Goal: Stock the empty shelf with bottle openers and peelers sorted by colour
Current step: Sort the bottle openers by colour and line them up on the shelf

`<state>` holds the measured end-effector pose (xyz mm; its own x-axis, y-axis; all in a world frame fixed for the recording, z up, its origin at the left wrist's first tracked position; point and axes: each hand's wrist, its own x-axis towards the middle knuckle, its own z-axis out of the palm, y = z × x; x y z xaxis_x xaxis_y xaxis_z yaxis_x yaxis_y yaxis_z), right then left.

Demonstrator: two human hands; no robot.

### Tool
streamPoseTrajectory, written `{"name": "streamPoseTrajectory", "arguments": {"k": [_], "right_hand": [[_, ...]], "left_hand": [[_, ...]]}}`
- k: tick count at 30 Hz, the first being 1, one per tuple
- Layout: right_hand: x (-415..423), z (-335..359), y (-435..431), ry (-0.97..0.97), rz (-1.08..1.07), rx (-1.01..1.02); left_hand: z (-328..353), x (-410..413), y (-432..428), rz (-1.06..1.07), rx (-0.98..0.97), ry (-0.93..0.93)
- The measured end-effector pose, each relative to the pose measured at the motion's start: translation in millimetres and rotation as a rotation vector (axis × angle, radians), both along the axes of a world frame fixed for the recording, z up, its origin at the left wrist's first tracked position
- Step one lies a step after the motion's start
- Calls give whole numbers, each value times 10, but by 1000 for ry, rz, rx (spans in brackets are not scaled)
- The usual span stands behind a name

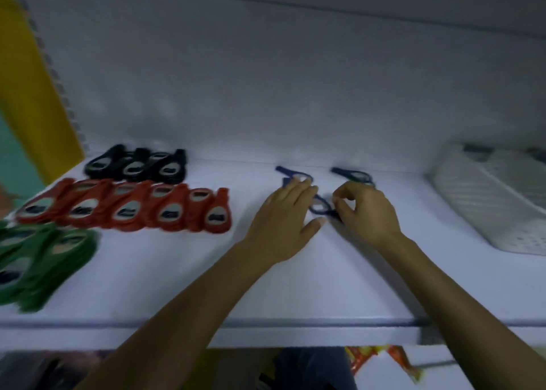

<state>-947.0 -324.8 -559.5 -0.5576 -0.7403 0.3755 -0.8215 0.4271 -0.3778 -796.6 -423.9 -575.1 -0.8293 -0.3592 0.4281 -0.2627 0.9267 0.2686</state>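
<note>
Blue peelers lie on the middle of the shelf, well apart from the black openers, red openers and green openers rowed at the left, apparently to start their own colour group. The right hand pinches the nearest peeler, probably to line it up, while the left hand, fingers straight, rests on another, likely steadying it.

There are three blue peelers and one white basket. The bottle openers form three colour groups, too overlapped and blurred to count.
</note>
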Motion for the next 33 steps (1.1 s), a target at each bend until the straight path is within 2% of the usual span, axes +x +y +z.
{"name": "streamPoseTrajectory", "arguments": {"k": [5,10,13,17,22,25,28,30,33], "right_hand": [[-618,-79,-52,-72,-244,40],[-840,-139,-296,-18,-399,177],[-895,-163,-311,14,-397,122],[-836,-145,-287,216,-325,243],[-722,-35,-229,291,-277,220],[-567,80,-229,64,-192,18],[-343,261,-178,-427,-41,-201],[-190,388,-98,-709,41,-265],[-14,547,5,-915,121,-269]], "left_hand": [[-163,-407,-89,21,49,-147],[-217,-399,-130,-5,158,-107],[-256,-406,-140,-14,198,-81],[-288,-411,-151,-32,216,-47],[-236,-418,-125,-20,244,10],[-179,-422,-132,13,190,51],[-112,-399,-124,42,78,93],[-55,-352,-105,87,-7,129],[100,-230,-86,129,-131,290]]}}
